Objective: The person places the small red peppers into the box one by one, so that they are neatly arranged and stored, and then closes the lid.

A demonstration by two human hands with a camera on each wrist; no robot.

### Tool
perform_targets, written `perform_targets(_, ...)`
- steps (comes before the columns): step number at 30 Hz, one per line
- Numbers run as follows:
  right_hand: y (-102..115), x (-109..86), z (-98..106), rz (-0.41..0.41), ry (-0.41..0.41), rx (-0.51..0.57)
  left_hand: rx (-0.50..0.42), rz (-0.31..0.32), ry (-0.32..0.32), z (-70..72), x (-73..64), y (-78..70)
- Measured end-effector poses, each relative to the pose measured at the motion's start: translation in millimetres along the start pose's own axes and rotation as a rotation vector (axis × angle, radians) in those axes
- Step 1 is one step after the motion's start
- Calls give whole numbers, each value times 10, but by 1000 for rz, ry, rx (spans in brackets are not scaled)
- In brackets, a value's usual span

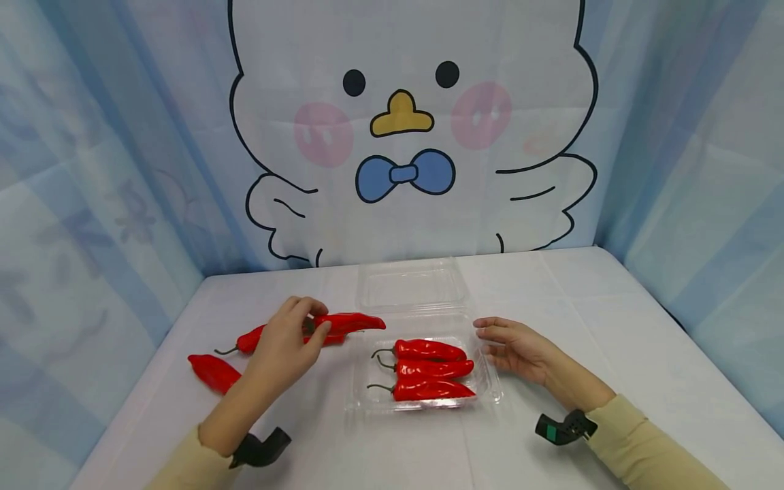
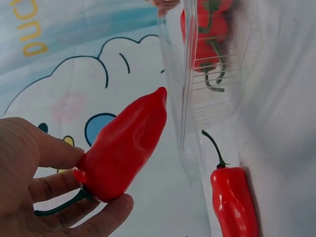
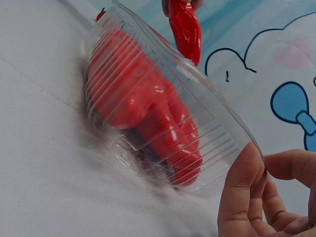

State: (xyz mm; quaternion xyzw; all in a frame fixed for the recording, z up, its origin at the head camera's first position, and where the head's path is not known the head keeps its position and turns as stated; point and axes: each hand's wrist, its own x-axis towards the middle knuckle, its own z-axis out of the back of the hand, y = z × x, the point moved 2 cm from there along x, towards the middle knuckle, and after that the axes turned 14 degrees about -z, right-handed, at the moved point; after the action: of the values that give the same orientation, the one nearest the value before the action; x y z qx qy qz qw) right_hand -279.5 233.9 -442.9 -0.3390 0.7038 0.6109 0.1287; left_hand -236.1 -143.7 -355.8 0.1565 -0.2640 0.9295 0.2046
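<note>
My left hand [image 1: 284, 347] holds a red chili pepper [image 1: 354, 321] by its stem end, above the table and left of a clear plastic box [image 1: 493, 388]. In the left wrist view, this pepper [image 2: 126, 145] points its tip towards the box and its green stem hangs by the fingers. Three red peppers [image 1: 433, 369] lie side by side in the box, stems to the left. My right hand [image 1: 517, 348] is at the box's right side; in the right wrist view its thumb and index finger [image 3: 243, 173] pinch the rim.
The box's hinged lid [image 1: 410, 286] lies folded back behind it. Left of the box, loose red peppers lie on the white table, one [image 1: 214, 373] partly behind my left forearm and another [image 1: 250, 339] beside the hand. A printed curtain [image 1: 404, 224] hangs behind.
</note>
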Motion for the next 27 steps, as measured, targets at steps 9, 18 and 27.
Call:
perform_targets(9,5,1,-9,8,8,-9,-15,-6,25,-157,73,-29)
perform_targets(18,-7,6,-1,1,-1,-3,-20,-20,44,-244,109,-98)
perform_targets(27,-1,-6,-13,10,2,-9,-21,-9,45,-320,126,-120)
